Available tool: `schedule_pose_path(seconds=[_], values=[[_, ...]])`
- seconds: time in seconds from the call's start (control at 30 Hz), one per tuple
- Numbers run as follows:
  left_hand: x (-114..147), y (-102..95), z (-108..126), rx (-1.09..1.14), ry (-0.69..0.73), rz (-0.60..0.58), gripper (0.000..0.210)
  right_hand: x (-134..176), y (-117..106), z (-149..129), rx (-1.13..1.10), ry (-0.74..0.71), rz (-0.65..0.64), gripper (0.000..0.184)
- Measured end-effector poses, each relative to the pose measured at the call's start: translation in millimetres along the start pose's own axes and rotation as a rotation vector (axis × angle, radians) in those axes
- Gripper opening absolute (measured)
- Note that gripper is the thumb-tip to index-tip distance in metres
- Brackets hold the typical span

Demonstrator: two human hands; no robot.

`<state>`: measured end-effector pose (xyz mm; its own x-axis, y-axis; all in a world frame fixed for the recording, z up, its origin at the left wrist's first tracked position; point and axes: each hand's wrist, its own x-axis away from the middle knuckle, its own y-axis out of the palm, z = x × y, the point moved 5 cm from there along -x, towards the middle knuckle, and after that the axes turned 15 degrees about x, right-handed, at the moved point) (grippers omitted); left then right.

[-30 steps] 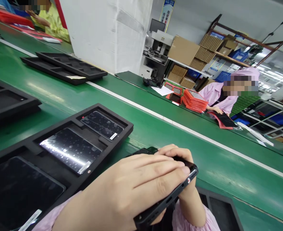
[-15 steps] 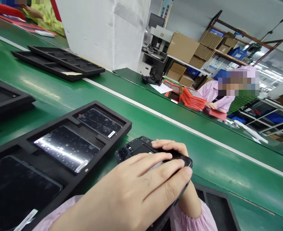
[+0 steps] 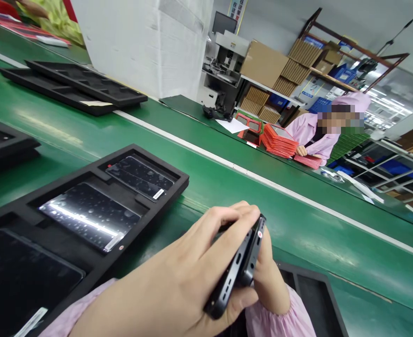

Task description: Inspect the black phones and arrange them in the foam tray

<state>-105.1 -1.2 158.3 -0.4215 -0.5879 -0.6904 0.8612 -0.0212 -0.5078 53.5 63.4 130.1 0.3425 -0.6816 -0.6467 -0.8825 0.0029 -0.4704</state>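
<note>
I have both hands, left hand (image 3: 178,285) and right hand (image 3: 271,285), gripping a phone (image 3: 239,269) on edge, while three screens already sit in the foam tray (image 3: 87,252).

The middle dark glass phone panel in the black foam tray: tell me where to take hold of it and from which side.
Judging by its pose, grip the middle dark glass phone panel by its two long edges, coming straight down from above. It lies flat and face up in a recess of the black foam tray, so the sides are walled in. The white pull tab at its near corner may give a lifting start.
</note>
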Motion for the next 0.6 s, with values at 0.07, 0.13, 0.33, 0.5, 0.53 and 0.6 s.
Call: schedule_pose_path(seconds=[0.07, 0.13, 0.33, 0.5, 0.53, 0.6], values=[[1.0, -1.0, -2.4, 0.046, -0.031, 0.025, 0.053, -0.5, -4.7, -1.7, 0.052, 0.004, 0.018, 0.044], [1.8, -1.7, -3.4, 0.044, -0.022, 0.07, 0.055, -0.8, -12.2, 2.2, 0.083, 0.018, 0.074, 0.05], [3.4, -2.2, -9.3, -0.1, -0.114, 0.337, 0.069, 1.2, -41.1, 27.4, 0.214, 0.155, 0.367, 0.044], [-0.2, 0.0, -10.8, -0.185, -0.147, 0.354, 0.065, 2.8, -43.3, 25.2, 0.283, 0.173, 0.441, 0.048], [-0.7, 0.4, -11.1, -0.203, -0.155, 0.347, 0.066, 2.6, -42.0, 23.3, 0.294, 0.173, 0.436, 0.049], [-1.3, 1.1, -11.2, -0.226, -0.166, 0.332, 0.067, 1.8, -39.7, 19.6, 0.314, 0.172, 0.423, 0.05]])
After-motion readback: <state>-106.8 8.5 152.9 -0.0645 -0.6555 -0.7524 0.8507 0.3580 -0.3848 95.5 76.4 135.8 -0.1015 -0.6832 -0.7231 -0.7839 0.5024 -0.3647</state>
